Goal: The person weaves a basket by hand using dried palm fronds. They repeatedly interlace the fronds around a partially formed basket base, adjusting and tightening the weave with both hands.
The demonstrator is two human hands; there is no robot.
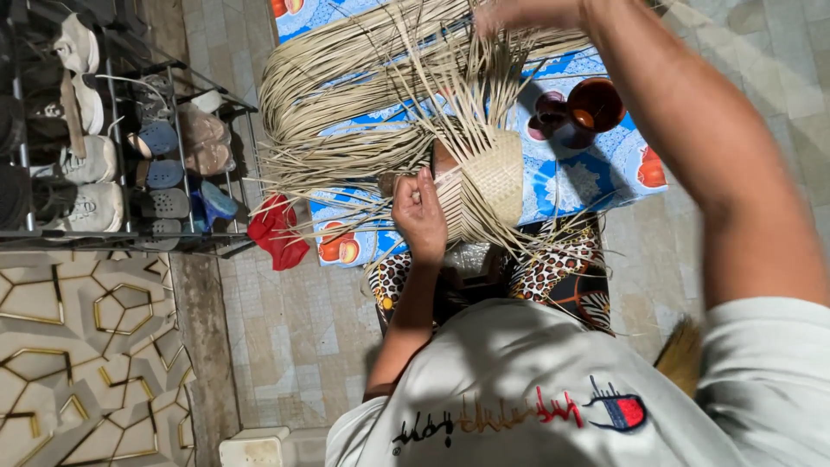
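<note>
- Loose straw strips [346, 95] fan out wide around the woven basket [488, 177], so the left side is crowded.
- The brown cups [575, 112] stand close on the right, on the blue cloth [596, 182].
- The tiled floor [294, 329] beside the red cloth [277, 229] is open.
- The shoe rack [112, 130] closes the far left.

The left hand [421, 213] pressed against the half-woven basket [486, 183], fingers curled at its edge. Above the basket, the right hand [519, 15] gripped loose pale straw strips [346, 86] that fanned out from the weave. Beneath the basket lay a blue patterned cloth [596, 173]; brown cups [577, 111] stood to its right, a shoe rack [104, 130] far left
</note>
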